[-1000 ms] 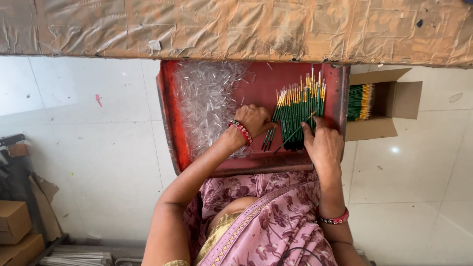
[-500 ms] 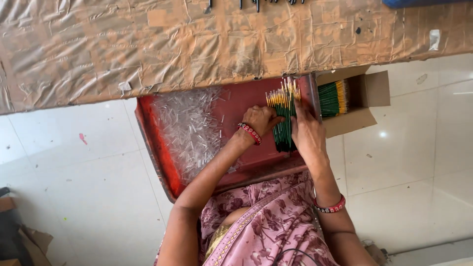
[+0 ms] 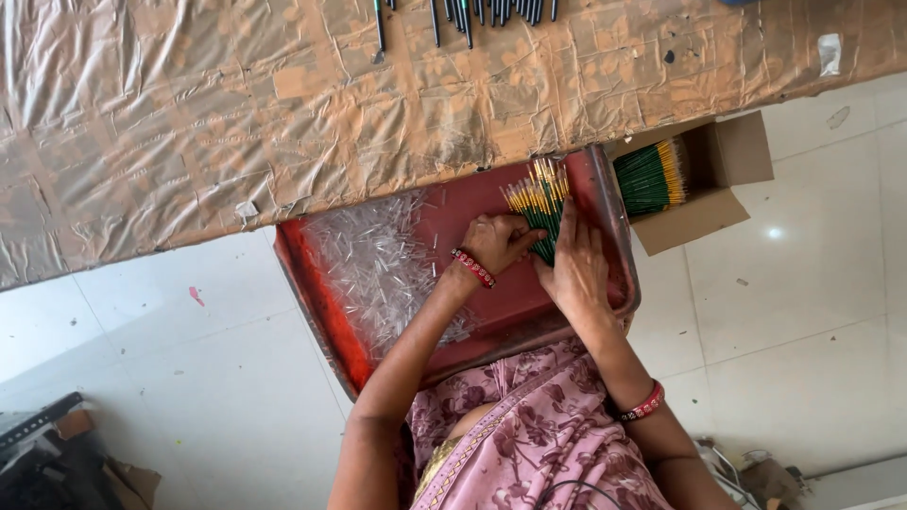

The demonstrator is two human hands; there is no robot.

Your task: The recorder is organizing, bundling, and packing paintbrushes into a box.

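A red tray point(image 3: 326, 293) rests on my lap. In its far right part lies a bundle of thin green sticks with yellow tips point(image 3: 539, 203). My left hand point(image 3: 498, 242) grips the bundle's near end. My right hand point(image 3: 573, 269) lies flat against the sticks from the right, fingers pressed along them. A heap of small clear plastic tubes point(image 3: 373, 260) fills the left half of the tray.
An open cardboard box point(image 3: 723, 179) with more green sticks point(image 3: 648, 177) sits on the white tiled floor to the right of the tray. A table covered in taped brown plastic point(image 3: 283, 104) spans the top, with dark pens point(image 3: 468, 14) along its far edge.
The view tilted up and left, so the table fills more of the frame. Both hands closed in around the stick bundle and pushed it toward the tray's far right corner.
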